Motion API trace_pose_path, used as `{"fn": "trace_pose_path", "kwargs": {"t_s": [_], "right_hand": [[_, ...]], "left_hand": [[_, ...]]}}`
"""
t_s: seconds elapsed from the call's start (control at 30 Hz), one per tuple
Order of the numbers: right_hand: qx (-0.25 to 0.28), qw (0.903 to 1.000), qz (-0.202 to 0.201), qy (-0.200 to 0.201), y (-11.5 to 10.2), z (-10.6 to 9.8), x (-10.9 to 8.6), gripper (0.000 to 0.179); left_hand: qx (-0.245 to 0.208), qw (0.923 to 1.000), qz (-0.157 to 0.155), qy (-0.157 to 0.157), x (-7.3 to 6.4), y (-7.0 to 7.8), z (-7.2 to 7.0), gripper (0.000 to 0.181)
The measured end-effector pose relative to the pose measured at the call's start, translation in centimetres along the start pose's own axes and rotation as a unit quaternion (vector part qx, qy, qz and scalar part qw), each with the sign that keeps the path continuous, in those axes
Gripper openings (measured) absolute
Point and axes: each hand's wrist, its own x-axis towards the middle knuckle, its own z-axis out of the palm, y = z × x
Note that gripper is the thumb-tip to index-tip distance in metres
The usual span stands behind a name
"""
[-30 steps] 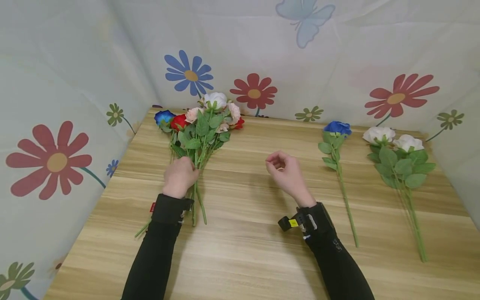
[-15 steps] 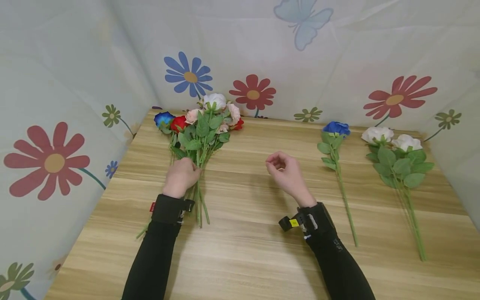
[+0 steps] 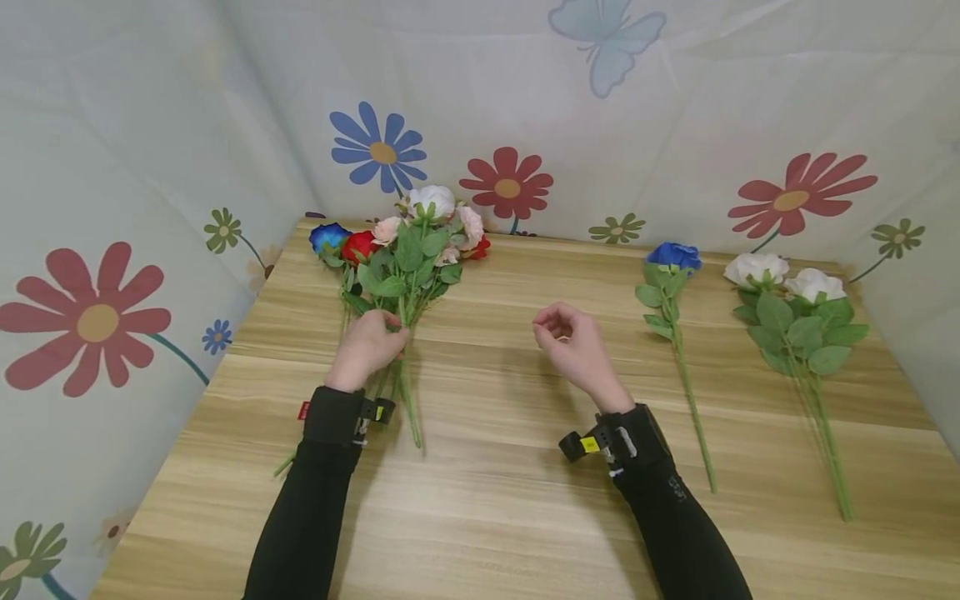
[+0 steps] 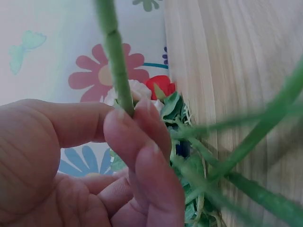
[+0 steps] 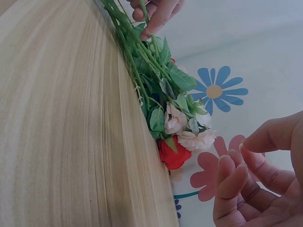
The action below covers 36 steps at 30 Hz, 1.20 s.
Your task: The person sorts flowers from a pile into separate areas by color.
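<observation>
A bunch of artificial roses lies at the back left of the table, with a blue rose [image 3: 328,237], a red rose [image 3: 360,247], pink roses [image 3: 471,227] and a white rose [image 3: 432,202] on top. My left hand [image 3: 367,348] pinches one green flower stem [image 4: 118,66] between thumb and fingertips. In the left wrist view, other stems [image 4: 255,142] of the bunch lie apart from that pinch. My right hand [image 3: 579,354] hovers over the middle of the table, fingers loosely curled, thumb near the fingertips, and holds nothing.
A single blue rose [image 3: 673,257] lies on the wooden table [image 3: 495,500] right of my right hand. Farther right are two white roses [image 3: 816,286] with stems side by side. A flower-printed cloth [image 3: 480,92] hangs behind the table and along its sides.
My left hand has shifted slightly right and its fingertips have lifted, and the lower stem ends have swung a little to the right. The right hand has stayed in place.
</observation>
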Motion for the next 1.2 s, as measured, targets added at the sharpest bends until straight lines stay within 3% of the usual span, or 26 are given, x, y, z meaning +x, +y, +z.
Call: {"fn": "trace_pose_path", "kwargs": {"t_s": [0.17,0.47,0.9,1.2], "right_hand": [[0.0,1.0,-0.003,-0.001,0.0,0.0,0.0,0.011],[0.006,1.0,-0.003,-0.005,0.0,-0.1,0.0,0.014],[-0.003,1.0,-0.004,-0.006,0.1,-0.2,-0.1,0.014],[-0.005,1.0,-0.001,-0.007,0.0,-0.2,-0.1,0.014]], "left_hand": [[-0.048,0.9986,0.012,-0.015,0.1,0.0,-0.1,0.042],[-0.094,0.9952,0.026,0.001,-0.2,0.5,-0.3,0.046],[-0.071,0.9965,0.031,0.031,-1.9,1.8,-1.4,0.045],[-0.077,0.9937,0.059,0.057,-2.8,2.6,-1.8,0.037]]}}
